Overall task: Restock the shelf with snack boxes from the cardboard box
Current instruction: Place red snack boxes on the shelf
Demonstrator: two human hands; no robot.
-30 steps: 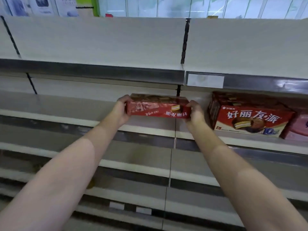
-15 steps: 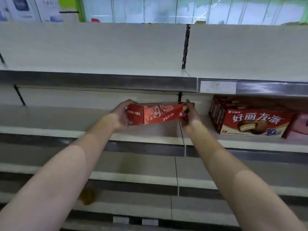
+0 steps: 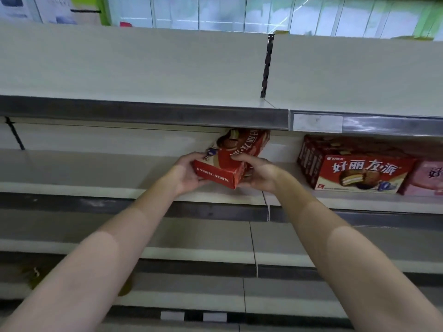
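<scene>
Both hands hold one red snack box (image 3: 229, 161) above the front part of the second shelf (image 3: 100, 171), just under the metal rail of the shelf above (image 3: 143, 115). The left hand (image 3: 189, 173) cups the near left end, fingers wrapped under it. The right hand (image 3: 257, 174) is closed on the near right side, fingers laid over the top face. The box is tilted, its far end raised and turned to the right, so it points into the shelf rather than sitting flat.

The main risk appears to be that raised far end: it sits very close to the rail above and could catch on it if pushed in at this angle, denting the cardboard or twisting it out of the grip. Set down skewed, it could also end up crooked and out of line with the stocked boxes (image 3: 354, 168) to the right, which face forward, with a pink box (image 3: 429, 178) beside them. Both hands grip only the near end, so the box could tip forward off the edge if let go too soon. The cardboard box is out of view.
</scene>
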